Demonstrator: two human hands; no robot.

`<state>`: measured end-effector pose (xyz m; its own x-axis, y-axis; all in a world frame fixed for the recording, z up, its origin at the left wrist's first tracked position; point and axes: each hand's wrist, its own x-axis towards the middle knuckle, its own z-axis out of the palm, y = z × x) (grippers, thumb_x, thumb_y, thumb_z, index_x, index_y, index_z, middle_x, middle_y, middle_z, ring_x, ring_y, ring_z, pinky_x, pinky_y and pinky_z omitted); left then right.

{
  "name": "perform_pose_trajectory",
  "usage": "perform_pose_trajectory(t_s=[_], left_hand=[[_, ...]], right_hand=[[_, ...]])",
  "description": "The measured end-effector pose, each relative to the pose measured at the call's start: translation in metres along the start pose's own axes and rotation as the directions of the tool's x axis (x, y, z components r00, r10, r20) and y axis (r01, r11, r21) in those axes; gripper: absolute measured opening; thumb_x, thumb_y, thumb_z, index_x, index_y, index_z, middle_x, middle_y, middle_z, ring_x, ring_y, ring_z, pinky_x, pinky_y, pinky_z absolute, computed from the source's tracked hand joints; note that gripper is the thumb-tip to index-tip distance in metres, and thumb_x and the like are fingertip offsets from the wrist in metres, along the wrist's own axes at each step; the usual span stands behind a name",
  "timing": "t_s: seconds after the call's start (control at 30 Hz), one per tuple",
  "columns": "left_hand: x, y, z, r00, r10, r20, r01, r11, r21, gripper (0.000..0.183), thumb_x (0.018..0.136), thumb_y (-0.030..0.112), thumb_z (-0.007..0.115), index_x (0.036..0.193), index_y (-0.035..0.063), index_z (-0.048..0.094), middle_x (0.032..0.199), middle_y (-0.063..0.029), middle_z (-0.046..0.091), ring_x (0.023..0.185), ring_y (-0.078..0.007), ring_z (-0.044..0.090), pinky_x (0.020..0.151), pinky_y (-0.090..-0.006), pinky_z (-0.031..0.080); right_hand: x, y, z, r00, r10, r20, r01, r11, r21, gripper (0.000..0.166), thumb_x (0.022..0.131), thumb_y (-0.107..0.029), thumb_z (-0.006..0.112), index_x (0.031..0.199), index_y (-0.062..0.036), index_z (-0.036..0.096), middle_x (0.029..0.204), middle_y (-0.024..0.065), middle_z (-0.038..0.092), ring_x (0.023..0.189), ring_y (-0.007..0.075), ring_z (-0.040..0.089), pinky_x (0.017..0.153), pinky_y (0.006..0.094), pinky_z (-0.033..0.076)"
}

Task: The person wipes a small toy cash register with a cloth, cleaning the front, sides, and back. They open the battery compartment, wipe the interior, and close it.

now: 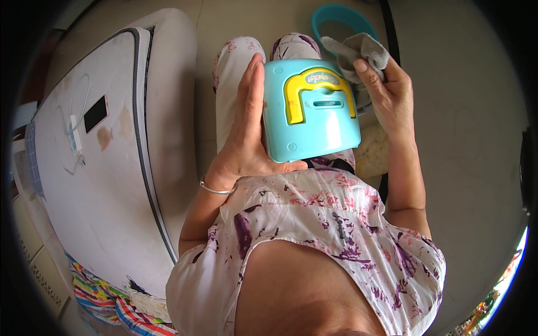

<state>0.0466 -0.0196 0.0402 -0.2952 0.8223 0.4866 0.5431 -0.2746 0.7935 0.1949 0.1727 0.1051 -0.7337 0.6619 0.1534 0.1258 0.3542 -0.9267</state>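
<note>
A light blue plastic case (309, 134) with rounded corners is held above my lap. On its upward face are a yellow carrying handle (295, 98) that bears writing, and a narrow slot below it. My left hand (246, 138) grips the case, with the fingers along its left side and the thumb under the lower edge. A grey cloth (370, 48) is pinched between the thumb and fingers of my right hand (391, 94), just off the upper right corner of the case. Part of the cloth hangs down beside the case's right side.
A teal plastic basin (321, 21) sits on the floor beyond my right knee. To my left, a stained mattress (101, 180) carries a smartphone (96, 114) and a white power strip (75, 133) with its cord. Striped fabric (136, 313) lies at the lower left.
</note>
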Motion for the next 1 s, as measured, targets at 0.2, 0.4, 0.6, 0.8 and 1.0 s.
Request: perform_pose_trajectory(t_s=[0.2, 0.4, 0.6, 0.8, 1.0], left_hand=[[-0.001, 0.0, 0.002, 0.998, 0.05, 0.028, -0.048, 0.997, -0.064, 0.152, 0.048, 0.08, 0.076, 0.151, -0.0053, 0.003, 0.155, -0.0325, 0.007, 0.145, -0.0459, 0.013, 0.116, -0.052, 0.018], [0.004, 0.001, 0.007, 1.0, 0.007, 0.028, -0.004, 0.995, -0.104, 0.152, 0.05, 0.083, 0.072, 0.151, -0.0063, 0.002, 0.157, -0.0293, 0.007, 0.146, -0.0429, 0.01, 0.117, -0.0512, 0.012], [0.01, 0.007, 0.006, 0.97, -0.228, 0.083, 0.232, 0.778, -0.583, 0.102, 0.082, 0.046, 0.069, 0.152, -0.0041, 0.014, 0.159, -0.0183, 0.018, 0.147, -0.0283, 0.017, 0.119, -0.0406, 0.012], [0.019, 0.015, 0.003, 0.935, -0.328, 0.133, 0.334, 0.693, -0.639, 0.072, 0.087, 0.016, 0.06, 0.149, -0.0016, 0.028, 0.15, -0.0128, 0.034, 0.141, -0.0211, 0.028, 0.117, -0.0346, 0.017], [0.03, 0.031, -0.004, 0.843, -0.477, 0.249, 0.511, 0.561, -0.652, 0.081, 0.077, 0.022, 0.054, 0.15, 0.0001, 0.025, 0.154, -0.0127, 0.03, 0.143, -0.0215, 0.027, 0.117, -0.0333, 0.017]], right_hand=[[-0.008, -0.005, 0.013, 0.97, -0.183, 0.16, 0.216, 0.95, -0.227, 0.037, 0.088, -0.018, 0.07, 0.116, 0.0045, 0.062, 0.12, 0.0182, 0.064, 0.107, 0.0305, 0.063, 0.089, 0.0355, 0.05], [-0.012, 0.007, 0.014, 0.985, -0.152, 0.08, 0.162, 0.976, -0.147, 0.035, 0.089, -0.02, 0.07, 0.114, 0.0033, 0.063, 0.105, 0.0166, 0.068, 0.089, 0.0252, 0.067, 0.076, 0.0317, 0.053], [-0.023, 0.017, 0.01, 1.0, 0.015, 0.022, -0.01, 0.978, -0.209, 0.032, 0.089, -0.02, 0.071, 0.113, 0.0004, 0.064, 0.092, 0.0107, 0.068, 0.076, 0.0181, 0.062, 0.07, 0.0291, 0.05], [-0.025, 0.019, 0.011, 1.0, -0.019, 0.014, 0.021, 0.982, -0.188, 0.031, 0.089, -0.019, 0.071, 0.114, -0.0005, 0.064, 0.092, 0.0109, 0.067, 0.078, 0.0177, 0.063, 0.072, 0.029, 0.05], [-0.025, 0.023, 0.016, 0.997, -0.08, -0.004, 0.079, 0.988, -0.131, 0.031, 0.089, -0.017, 0.071, 0.115, -0.0005, 0.065, 0.093, 0.0116, 0.067, 0.081, 0.0195, 0.064, 0.073, 0.0295, 0.051]])
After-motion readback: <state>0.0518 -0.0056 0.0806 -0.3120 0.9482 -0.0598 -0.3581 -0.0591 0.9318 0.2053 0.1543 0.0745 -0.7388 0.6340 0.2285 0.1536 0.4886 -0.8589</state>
